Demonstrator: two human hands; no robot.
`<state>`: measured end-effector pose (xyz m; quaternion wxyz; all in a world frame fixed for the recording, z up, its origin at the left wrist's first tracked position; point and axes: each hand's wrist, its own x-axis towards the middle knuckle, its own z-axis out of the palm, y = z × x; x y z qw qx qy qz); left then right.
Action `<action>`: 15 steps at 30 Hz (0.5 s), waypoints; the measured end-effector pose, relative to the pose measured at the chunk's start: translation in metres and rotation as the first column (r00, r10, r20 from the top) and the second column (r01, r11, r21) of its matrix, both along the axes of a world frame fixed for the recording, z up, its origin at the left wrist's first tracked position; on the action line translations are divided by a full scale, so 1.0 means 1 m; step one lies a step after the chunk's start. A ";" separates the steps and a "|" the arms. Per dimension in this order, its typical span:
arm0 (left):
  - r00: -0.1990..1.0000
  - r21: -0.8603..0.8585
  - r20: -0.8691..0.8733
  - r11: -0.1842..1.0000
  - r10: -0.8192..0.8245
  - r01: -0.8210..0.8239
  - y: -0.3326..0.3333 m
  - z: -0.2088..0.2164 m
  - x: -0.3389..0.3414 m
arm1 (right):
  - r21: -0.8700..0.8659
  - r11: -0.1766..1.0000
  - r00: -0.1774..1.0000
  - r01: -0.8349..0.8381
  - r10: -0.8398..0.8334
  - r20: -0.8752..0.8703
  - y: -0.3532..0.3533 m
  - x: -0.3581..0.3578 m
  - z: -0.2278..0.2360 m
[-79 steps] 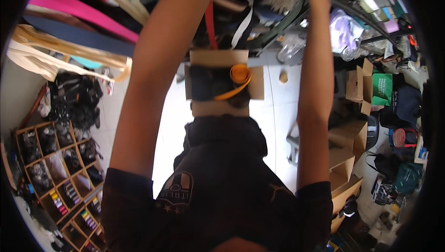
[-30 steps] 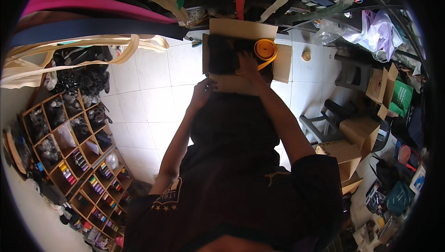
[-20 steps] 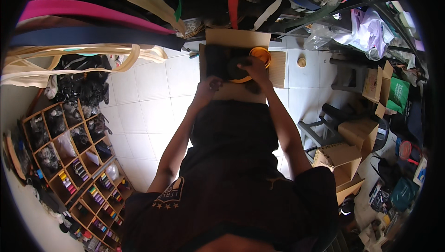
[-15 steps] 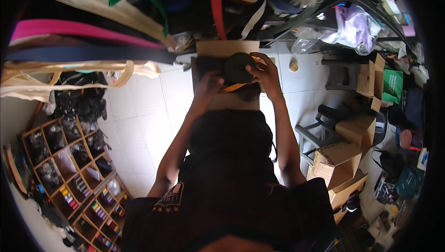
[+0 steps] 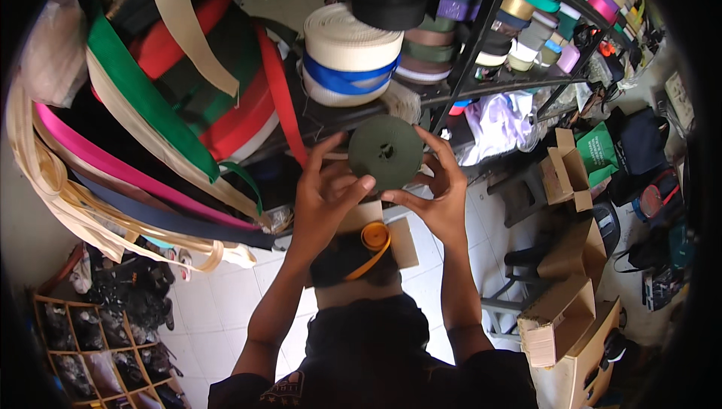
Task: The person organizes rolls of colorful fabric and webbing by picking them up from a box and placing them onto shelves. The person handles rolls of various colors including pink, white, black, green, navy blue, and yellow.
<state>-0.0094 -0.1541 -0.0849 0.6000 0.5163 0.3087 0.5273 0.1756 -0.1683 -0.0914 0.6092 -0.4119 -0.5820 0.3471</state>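
Centrally, a dark green, flat, round roll of woven strap [image 5: 385,171] is held in the air between my two bare hands, its broad face turned up and a small, ragged hole at its middle. My left hand [image 5: 328,192] curves about the roll's left side, the thumb laid against the lower left of its rim and the forefinger reaching up beside the left edge. My right hand [image 5: 440,197] spans the opposite side, forefinger at the upper right edge and thumb by the lower rim; the grip is thus as wide as the roll itself, though whether every fingertip touches I cannot tell. Below the roll, an open brown cardboard box [image 5: 358,294] stands with its flaps spread. Near the box's far right corner sits a smaller coiled roll of orange-yellow strap [image 5: 375,236], its loose end running toward the near edge over dark contents too dim to make out. Beyond my hands, a black metal shelf rack [image 5: 471,48] carries, at its near edge, a thick cream-white roll of strap [image 5: 352,39] above a bright blue band [image 5: 350,76]. Left of these, a long red strap [image 5: 280,97] hangs down toward my left hand.
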 end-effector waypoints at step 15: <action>0.996 0.487 -0.011 0.870 0.091 -0.074 0.077 0.104 0.013 | 0.366 0.930 0.925 0.025 -0.160 0.344 0.066 0.006 0.109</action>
